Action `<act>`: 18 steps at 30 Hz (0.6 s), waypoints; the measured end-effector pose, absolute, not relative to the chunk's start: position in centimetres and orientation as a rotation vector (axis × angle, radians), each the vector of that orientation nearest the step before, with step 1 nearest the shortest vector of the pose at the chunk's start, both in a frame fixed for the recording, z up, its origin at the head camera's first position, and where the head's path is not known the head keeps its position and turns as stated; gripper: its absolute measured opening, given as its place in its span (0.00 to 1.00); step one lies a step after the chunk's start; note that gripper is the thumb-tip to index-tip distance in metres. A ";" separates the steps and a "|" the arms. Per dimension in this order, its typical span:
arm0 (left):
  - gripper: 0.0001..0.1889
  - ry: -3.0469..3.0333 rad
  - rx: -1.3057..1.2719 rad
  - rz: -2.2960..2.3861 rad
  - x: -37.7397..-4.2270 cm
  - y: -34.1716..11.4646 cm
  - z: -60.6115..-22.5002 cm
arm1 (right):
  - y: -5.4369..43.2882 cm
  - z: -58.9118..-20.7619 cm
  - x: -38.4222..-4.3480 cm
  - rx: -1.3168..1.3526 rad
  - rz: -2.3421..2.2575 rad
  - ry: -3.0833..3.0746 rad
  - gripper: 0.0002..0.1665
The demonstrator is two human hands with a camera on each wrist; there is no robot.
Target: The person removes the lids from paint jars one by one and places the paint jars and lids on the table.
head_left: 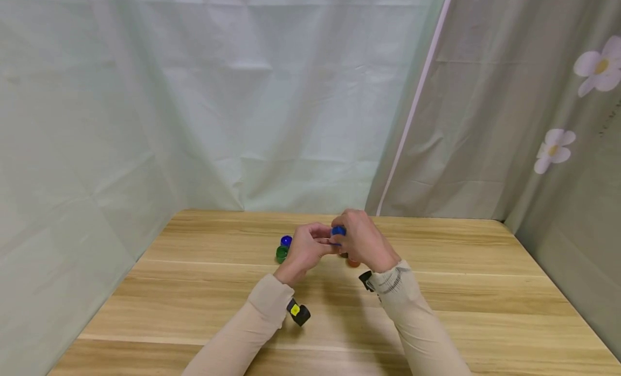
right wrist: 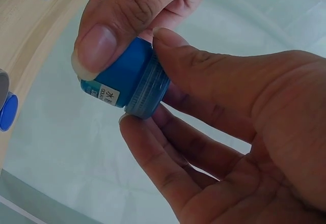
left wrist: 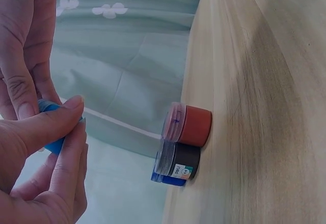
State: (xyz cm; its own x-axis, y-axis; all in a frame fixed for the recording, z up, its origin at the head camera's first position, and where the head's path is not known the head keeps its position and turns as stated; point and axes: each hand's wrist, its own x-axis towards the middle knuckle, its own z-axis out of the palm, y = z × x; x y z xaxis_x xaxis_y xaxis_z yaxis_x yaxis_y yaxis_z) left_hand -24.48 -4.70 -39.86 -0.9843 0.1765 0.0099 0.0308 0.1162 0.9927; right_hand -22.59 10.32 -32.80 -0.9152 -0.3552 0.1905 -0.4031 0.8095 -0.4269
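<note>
Both hands hold a small blue paint jar [right wrist: 114, 74] above the table. My left hand [head_left: 305, 248] grips the body of the jar, its thumb pressed along the side near a white label. On the clear ribbed lid [right wrist: 148, 94], the thumb and fingertips of my right hand [head_left: 363, 238] pinch from opposite sides. The jar lies tilted in the right wrist view, with the lid on it. In the left wrist view, the left thumb and fingers hide much of the jar [left wrist: 54, 145].
A red jar [left wrist: 197, 126], a black jar [left wrist: 186, 157] and a blue jar [left wrist: 174, 180] stand close together on the wooden table [head_left: 204, 290]. Left of the hands are a green jar [head_left: 282, 254] and another blue one [head_left: 286, 240]. Curtains [head_left: 271, 106] hang behind the table.
</note>
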 end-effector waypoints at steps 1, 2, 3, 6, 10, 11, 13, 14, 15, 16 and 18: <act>0.14 2.265 0.213 2.004 -24.5 -4.7 -39.8 | 10.3 -32.8 -22.6 0.607 0.714 -2.890 0.07; 0.14 2.266 0.215 2.003 -24.4 -4.7 -39.8 | 10.4 -32.8 -22.6 0.608 0.713 -2.890 0.08; 0.15 2.265 0.218 2.003 -24.4 -4.7 -39.8 | 10.4 -32.8 -22.6 0.611 0.708 -2.889 0.09; 0.15 2.262 0.228 2.004 -24.4 -4.8 -39.7 | 10.5 -32.8 -22.6 0.627 0.694 -2.880 0.11; 0.16 2.236 0.241 2.017 -24.6 -4.8 -39.8 | 10.6 -32.8 -22.7 0.663 0.683 -2.862 0.10; 0.16 2.231 0.243 2.018 -24.6 -4.8 -39.8 | 10.6 -32.7 -22.7 0.672 0.684 -2.856 0.10; 0.16 2.218 0.249 2.020 -24.7 -4.9 -39.8 | 10.7 -32.7 -22.6 0.683 0.695 -2.851 0.10; 0.16 2.213 0.253 2.020 -24.7 -4.9 -39.8 | 10.7 -32.6 -22.6 0.688 0.694 -2.848 0.10; 0.16 2.209 0.258 2.020 -24.7 -5.0 -39.8 | 10.7 -32.6 -22.6 0.695 0.697 -2.846 0.10; 0.16 2.205 0.265 2.020 -24.7 -5.0 -39.8 | 10.8 -32.6 -22.6 0.699 0.702 -2.844 0.10; 0.17 2.200 0.284 2.020 -24.6 -5.1 -39.8 | 10.8 -32.5 -22.6 0.713 0.704 -2.842 0.10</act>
State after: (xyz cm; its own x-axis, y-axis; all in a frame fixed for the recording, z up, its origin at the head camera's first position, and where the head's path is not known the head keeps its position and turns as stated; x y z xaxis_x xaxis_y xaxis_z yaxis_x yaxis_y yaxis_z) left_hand -24.61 -5.08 -39.78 -0.9721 0.2333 0.0235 0.0433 0.0798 0.9959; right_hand -22.59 10.83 -32.52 -0.8803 -0.4144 0.2310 -0.4743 0.7800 -0.4083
